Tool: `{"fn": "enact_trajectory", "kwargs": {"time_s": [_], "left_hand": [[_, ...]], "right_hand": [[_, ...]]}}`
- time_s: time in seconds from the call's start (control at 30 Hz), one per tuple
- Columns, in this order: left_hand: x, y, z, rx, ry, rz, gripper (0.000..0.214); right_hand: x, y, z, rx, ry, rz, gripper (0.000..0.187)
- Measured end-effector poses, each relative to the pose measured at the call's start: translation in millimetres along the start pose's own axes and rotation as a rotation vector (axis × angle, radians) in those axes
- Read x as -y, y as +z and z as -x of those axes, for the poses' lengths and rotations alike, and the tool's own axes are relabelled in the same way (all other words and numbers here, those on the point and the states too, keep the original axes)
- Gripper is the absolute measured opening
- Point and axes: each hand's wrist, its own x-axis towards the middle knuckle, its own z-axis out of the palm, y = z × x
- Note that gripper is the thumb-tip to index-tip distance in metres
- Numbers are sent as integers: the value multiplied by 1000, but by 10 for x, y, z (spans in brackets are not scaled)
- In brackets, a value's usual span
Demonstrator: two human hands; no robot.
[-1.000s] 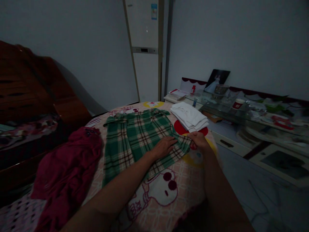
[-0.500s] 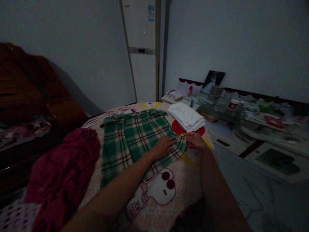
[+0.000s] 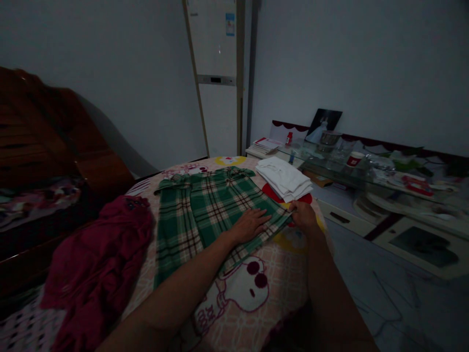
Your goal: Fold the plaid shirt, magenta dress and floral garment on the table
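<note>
Green plaid garment lies spread out at the centre of the frame, and my left hand rests flat on it, fingers extended, gripping nothing. Right of centre, my right hand pinches the garment's corner. Under the garment is a patterned cloth, with a cartoon figure showing at lower middle. Folded white cloth sits just beyond my right hand. Farther out, a crumpled magenta garment fills the lower left, and a paper cup stands toward the right edge.
</note>
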Motion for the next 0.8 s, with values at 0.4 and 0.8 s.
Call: {"fn": "enact_trajectory", "kwargs": {"time_s": [0.4, 0.8], "left_hand": [[-111, -77, 2, 103, 21, 26, 59], [-172, -97, 1, 138, 52, 29, 54]], "right_hand": [[-26, -105, -51, -52, 105, 146, 19], [312, 151, -347, 108, -168, 47, 29]]}}
